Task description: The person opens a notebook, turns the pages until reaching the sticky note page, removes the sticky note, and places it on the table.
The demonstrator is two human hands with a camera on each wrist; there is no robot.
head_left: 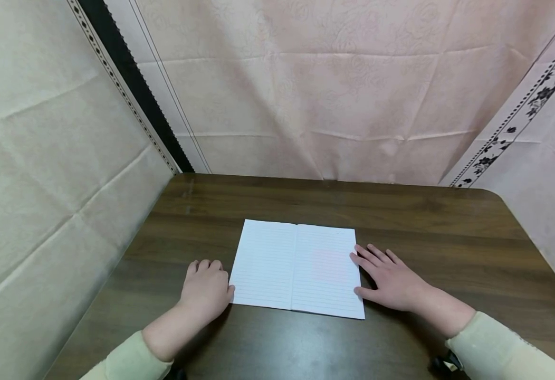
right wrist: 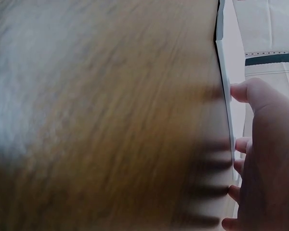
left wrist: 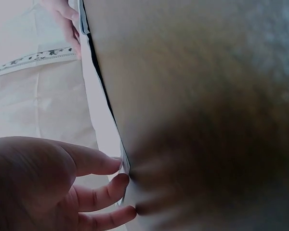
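I am resting my loosely curled left hand [head_left: 206,289] and flat, spread right hand [head_left: 388,278] against the open notebook [head_left: 298,268] at frame centre, gripping nothing, so uneven pressure is risking skewing it.

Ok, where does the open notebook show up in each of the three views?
Head: open notebook lies flat mid-table, between left hand and right hand.
Left wrist: seen edge-on, a thin white strip running up from the fingertips.
Right wrist: edge-on white strip beside the fingers.
Shared landmark: the dark wooden table.
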